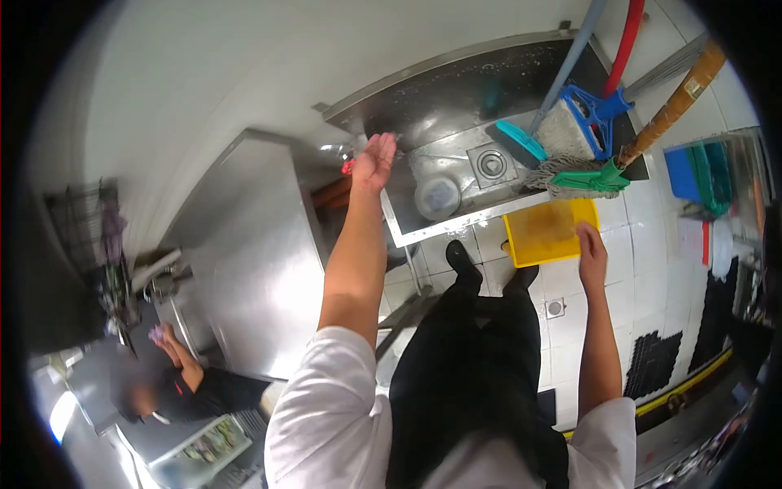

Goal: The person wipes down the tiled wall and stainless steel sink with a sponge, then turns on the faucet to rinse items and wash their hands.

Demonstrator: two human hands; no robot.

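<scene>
My left hand (375,163) is raised at the left end of the metal sink (440,147), palm up with the fingers apart, beside a tap with a red part (348,166). Nothing shows in it. A round whitish container (438,198) sits in the sink near its front left corner. My right hand (592,244) hangs at the right edge of a yellow bin (533,236) on the floor; its fingers point up, and whether they touch the rim cannot be made out. The sink's drain (491,164) lies right of the container.
Mops, a blue squeegee (599,118) and a green-headed brush (590,179) lean in the sink's right end. A metal panel (244,244) stands left. Another person (204,383) works at the lower left. Blue and green containers (700,175) are at the right.
</scene>
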